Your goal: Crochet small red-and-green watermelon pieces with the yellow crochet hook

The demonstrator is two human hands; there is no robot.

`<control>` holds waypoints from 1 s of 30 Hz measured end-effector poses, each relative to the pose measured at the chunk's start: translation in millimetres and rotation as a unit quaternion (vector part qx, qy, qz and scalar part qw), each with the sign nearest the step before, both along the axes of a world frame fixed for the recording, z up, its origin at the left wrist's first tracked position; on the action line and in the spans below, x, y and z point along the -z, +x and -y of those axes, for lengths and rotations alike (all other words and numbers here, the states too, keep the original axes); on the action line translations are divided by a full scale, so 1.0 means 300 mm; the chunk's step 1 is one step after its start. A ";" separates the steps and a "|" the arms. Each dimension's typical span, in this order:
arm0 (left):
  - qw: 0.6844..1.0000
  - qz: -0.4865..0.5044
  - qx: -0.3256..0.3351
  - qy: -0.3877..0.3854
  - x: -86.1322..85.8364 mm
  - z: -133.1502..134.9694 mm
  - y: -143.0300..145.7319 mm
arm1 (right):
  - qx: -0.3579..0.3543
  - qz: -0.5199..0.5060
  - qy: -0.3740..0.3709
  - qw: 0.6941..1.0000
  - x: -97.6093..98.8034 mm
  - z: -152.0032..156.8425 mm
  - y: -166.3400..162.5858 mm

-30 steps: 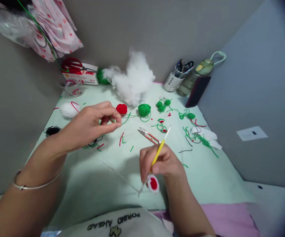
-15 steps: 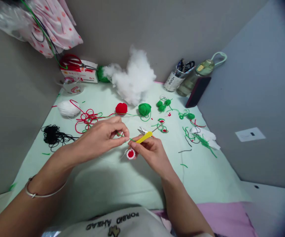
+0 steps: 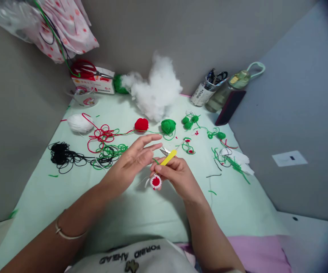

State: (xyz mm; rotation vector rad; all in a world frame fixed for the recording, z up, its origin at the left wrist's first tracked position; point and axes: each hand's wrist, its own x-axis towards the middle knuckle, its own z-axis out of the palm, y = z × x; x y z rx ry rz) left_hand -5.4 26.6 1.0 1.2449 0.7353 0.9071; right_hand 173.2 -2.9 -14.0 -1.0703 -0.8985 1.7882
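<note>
My left hand (image 3: pixel 135 161) has loosened its pinch and spreads open, seemingly empty; my right hand (image 3: pixel 177 170) still grips the yellow hook (image 3: pixel 169 157) and, at lower centre, the red-and-white piece (image 3: pixel 155 182), so it alone seems to carry the work. Grey wall (image 3: pixel 124 34) fills the top, pale green cloth (image 3: pixel 238 212) below, white stuffing (image 3: pixel 160 89) between.

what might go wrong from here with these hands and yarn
The thread snips lie beyond the right hand, blades bared, so a finger might get nicked. The loose black yarn and green strands overlap, so pulling either may knot them. The right hand holds both the crochet hook and the crocheted piece, so one could slip.
</note>
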 end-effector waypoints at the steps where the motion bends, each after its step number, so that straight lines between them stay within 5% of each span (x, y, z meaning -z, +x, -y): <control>1: 0.999 0.019 -0.026 -0.003 -0.002 -0.004 0.014 | -0.008 -0.006 -0.001 1.000 -0.003 0.001 -0.002; 5: 0.988 -0.060 -0.107 0.091 0.007 -0.017 0.031 | -0.013 -0.023 -0.005 1.000 -0.008 0.004 -0.002; 9: 0.937 -0.184 -0.152 0.256 0.043 -0.006 0.027 | 0.007 -0.012 0.007 1.000 -0.002 0.005 -0.002; 11: 0.954 -0.151 -0.150 0.213 0.057 0.003 0.038 | 0.007 0.001 0.019 1.000 0.001 0.006 -0.008; 14: 0.990 -0.009 -0.140 0.011 0.062 0.005 0.056 | 0.020 0.007 0.042 0.999 0.004 0.007 -0.015; 17: 0.970 0.095 -0.192 -0.112 0.060 -0.011 0.053 | 0.063 0.005 0.084 0.994 0.004 0.008 -0.008; 22: 0.973 0.042 -0.205 -0.092 0.065 -0.017 0.040 | 0.149 0.050 0.223 0.962 0.006 0.009 0.001; 30: 0.979 0.094 -0.090 -0.154 0.049 0.032 0.070 | 0.243 0.253 0.433 0.830 -0.001 0.014 -0.035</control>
